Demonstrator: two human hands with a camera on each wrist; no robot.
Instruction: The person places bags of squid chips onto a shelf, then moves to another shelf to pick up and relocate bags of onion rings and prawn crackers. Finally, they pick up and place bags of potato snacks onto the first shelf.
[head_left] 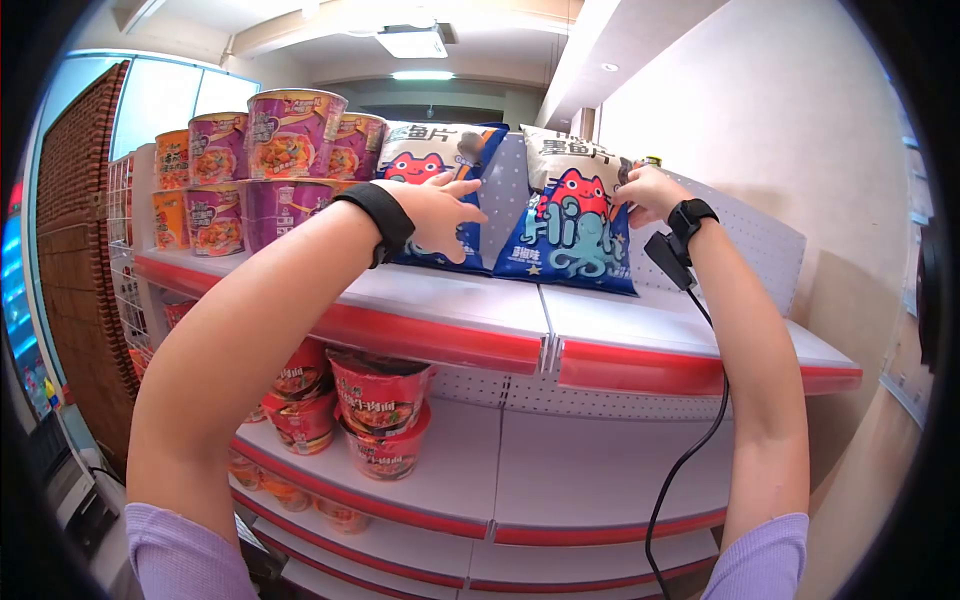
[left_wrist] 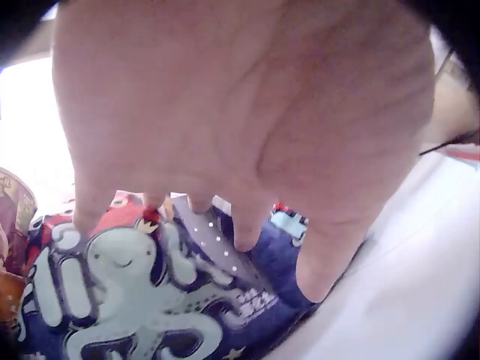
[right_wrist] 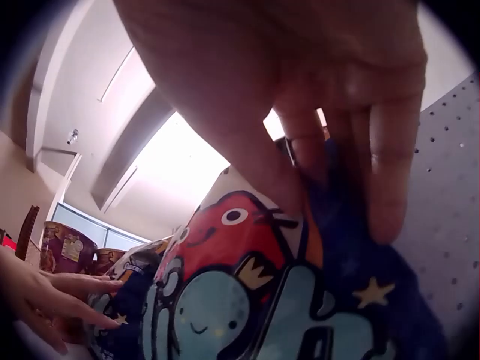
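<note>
In the head view, the right bag (head_left: 575,235) is pinched at its two-o'clock edge by the right hand (head_left: 652,196), the grip narrow around the film; it is stood upright on the top shelf (head_left: 440,290). At its nine o'clock, the left bag (head_left: 408,165) is partly covered by the left hand (head_left: 440,215), whose fingers are spread wide; whether it is touched cannot be told. Purple cups (head_left: 297,135) are stacked at the left hand's ten o'clock, red cups (head_left: 385,400) lower, at seven.

White red-edged shelf (head_left: 430,292), stacked purple and orange tubs (head_left: 216,218), two snack bags (head_left: 572,222)
</note>
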